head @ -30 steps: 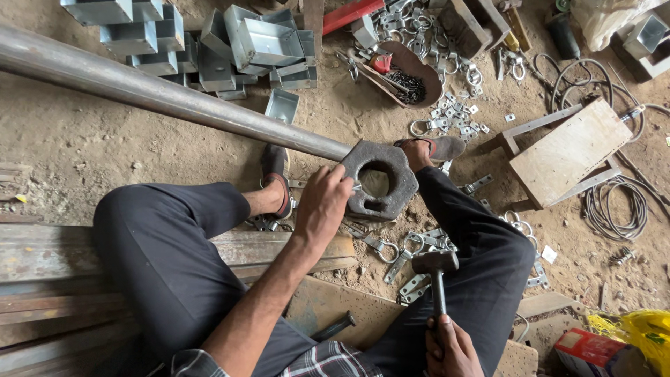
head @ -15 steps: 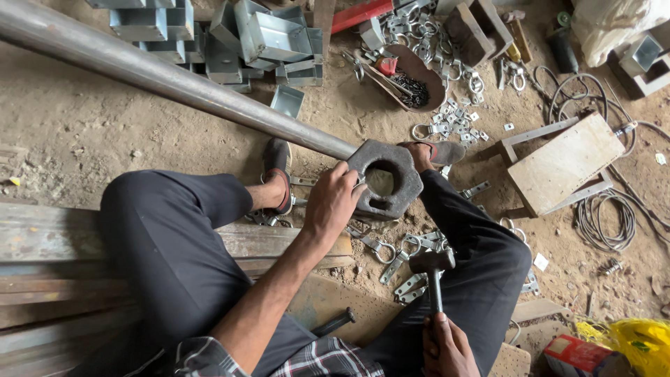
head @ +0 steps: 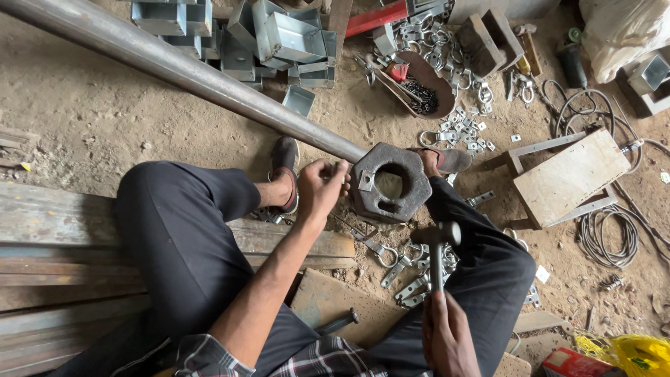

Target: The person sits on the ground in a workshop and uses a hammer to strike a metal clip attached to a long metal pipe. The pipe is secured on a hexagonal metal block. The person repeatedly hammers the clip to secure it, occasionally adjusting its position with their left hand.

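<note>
A heavy hexagonal steel block (head: 391, 183) with a round hole sits on the end of a long steel pipe (head: 174, 63), between my knees. My left hand (head: 322, 187) rests against the block's left side, fingers curled near a small square metal piece (head: 366, 181) on its face; whether it pinches anything is unclear. My right hand (head: 447, 335) grips the handle of a hammer (head: 437, 241), whose head hovers just below the block.
Metal clamps and brackets (head: 408, 276) lie scattered on the dirt floor under my legs. Grey sheet-metal boxes (head: 279, 35) are piled at the top, beside a dish of hardware (head: 419, 84). A wooden board (head: 569, 174), coiled cable (head: 607, 234) and wood planks (head: 63, 251) surround me.
My left hand slid from the block's lower left up to its left face. The hammer stayed roughly in place under the block. The camera tilted slightly.
</note>
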